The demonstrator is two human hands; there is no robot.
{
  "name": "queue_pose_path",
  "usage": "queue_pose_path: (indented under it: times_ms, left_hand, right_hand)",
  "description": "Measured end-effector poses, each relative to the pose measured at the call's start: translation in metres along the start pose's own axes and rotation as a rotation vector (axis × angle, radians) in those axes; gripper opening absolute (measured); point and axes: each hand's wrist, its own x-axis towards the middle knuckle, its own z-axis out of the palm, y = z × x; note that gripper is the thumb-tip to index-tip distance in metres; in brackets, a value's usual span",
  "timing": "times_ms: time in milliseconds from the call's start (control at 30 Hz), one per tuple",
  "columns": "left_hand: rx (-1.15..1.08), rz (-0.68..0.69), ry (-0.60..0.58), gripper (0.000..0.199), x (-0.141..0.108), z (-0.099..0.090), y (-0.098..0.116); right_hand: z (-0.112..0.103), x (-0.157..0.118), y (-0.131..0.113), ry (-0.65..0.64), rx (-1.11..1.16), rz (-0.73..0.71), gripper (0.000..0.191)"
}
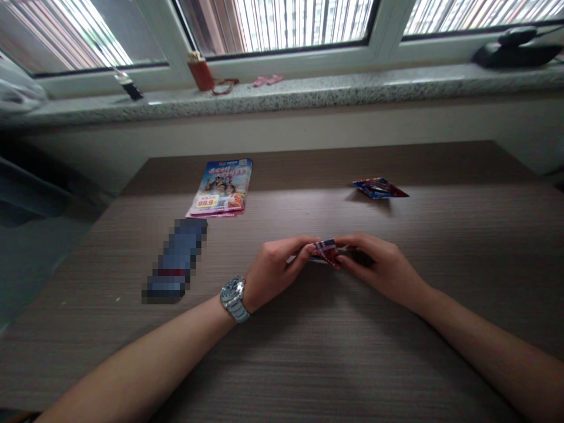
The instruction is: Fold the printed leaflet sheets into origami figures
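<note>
Between my two hands is a small piece of folded printed paper [326, 251], coloured dark blue, red and white. My left hand [282, 261], with a metal watch [234, 298] on its wrist, pinches the paper's left side between thumb and fingers. On the opposite side, my right hand [374, 261] grips the right edge the same way. Parts of the paper are hidden behind the fingertips. Farther back to the right lies another folded paper piece [379, 188], blue and red, with pointed ends and standing slightly off the table.
A stack of colourful printed flyers [224, 187] lies at the back left of the brown table [286, 364]. Nearer is a dark, pixelated flat object [178, 258]. Along the stone windowsill [352, 88] stand an orange-red container [200, 71], pink items [268, 80] and a black device [517, 50].
</note>
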Motion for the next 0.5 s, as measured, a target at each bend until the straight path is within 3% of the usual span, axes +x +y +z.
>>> queue_pose_path:
  times_ms: [167,367,500]
  left_hand:
    - [-0.080,-0.079,-0.004,0.022,0.001,0.000,-0.002]
    - [-0.050,0.030,0.032,0.035,0.002,0.004,-0.008]
    - [0.025,0.073,-0.046,0.035,0.002,0.007,-0.013]
  right_hand:
    - [-0.002,0.001,-0.007,-0.037,0.152,0.149,0.021]
    - [-0.003,0.003,-0.007,-0.070,0.200,0.262,0.023]
    - [-0.003,0.005,-0.007,-0.081,0.176,0.276,0.023]
